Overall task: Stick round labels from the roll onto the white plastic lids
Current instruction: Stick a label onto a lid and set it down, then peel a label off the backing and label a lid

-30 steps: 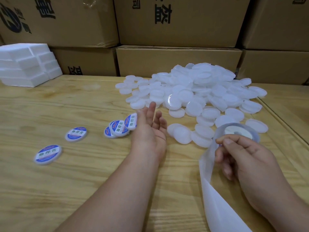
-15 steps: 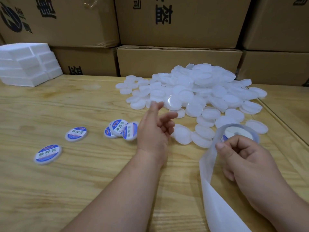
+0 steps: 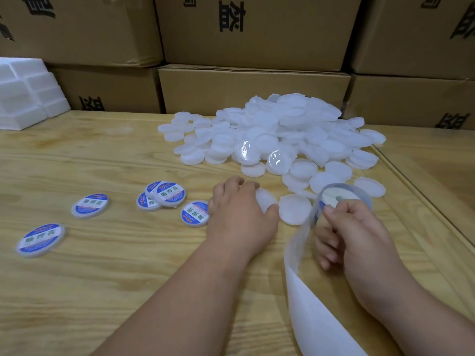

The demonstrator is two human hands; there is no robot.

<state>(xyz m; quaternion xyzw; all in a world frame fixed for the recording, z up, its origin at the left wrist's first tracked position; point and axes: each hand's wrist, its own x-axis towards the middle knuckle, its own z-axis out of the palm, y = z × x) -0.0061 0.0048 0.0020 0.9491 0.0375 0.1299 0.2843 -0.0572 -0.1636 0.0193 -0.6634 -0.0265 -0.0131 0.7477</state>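
Note:
A heap of plain white plastic lids (image 3: 277,134) covers the far middle of the wooden table (image 3: 102,278). My left hand (image 3: 239,214) lies palm down at the heap's near edge, its fingers and thumb curled round one white lid (image 3: 266,201). My right hand (image 3: 352,232) grips the label roll (image 3: 341,195), thumb on its rim. The roll's white backing strip (image 3: 313,312) trails toward me. Several labelled lids with blue and white stickers (image 3: 169,195) lie to the left, one (image 3: 194,213) just beside my left hand.
Stacked brown cardboard boxes (image 3: 254,91) wall off the back of the table. White foam blocks (image 3: 25,96) sit at the far left. A seam in the tabletop (image 3: 421,196) runs along the right side.
My left hand let the labelled lid drop by the others, then swung right and came down onto a plain white lid. My right hand kept hold of the roll.

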